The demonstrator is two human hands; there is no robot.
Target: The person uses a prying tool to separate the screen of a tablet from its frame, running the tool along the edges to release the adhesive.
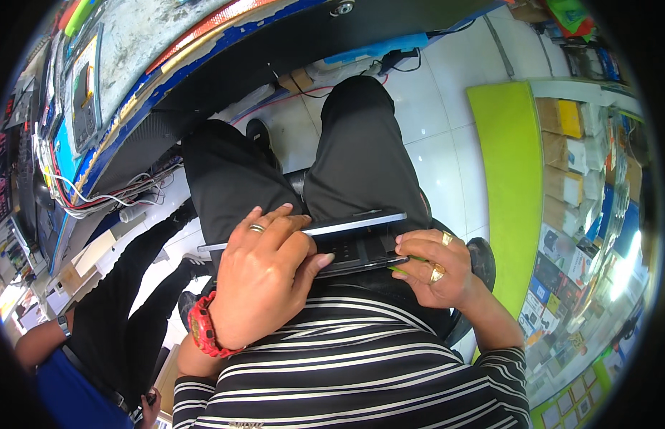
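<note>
A flat, silver-edged device (357,223), tablet-like in shape, lies over my lap, tilted away from me. Just below it and nearer my belly is a black flat part (346,259), with a dark gap between the two. My left hand (268,264) has its fingers curled over the silver edge, while the thumb reaches toward the black part. With thumb and fingers pinched, my right hand (436,268) grips the right end of the black part. A small bright green sliver shows by those fingertips; what it is cannot be made out.
Ahead on the left stands a worn workbench (157,43) with a dark keypad device (85,107) on it. Bundled cables (96,204) hang at its edge. A person in a blue top (82,393) is close on my left. To the right is a green-edged display case (507,193) holding boxes.
</note>
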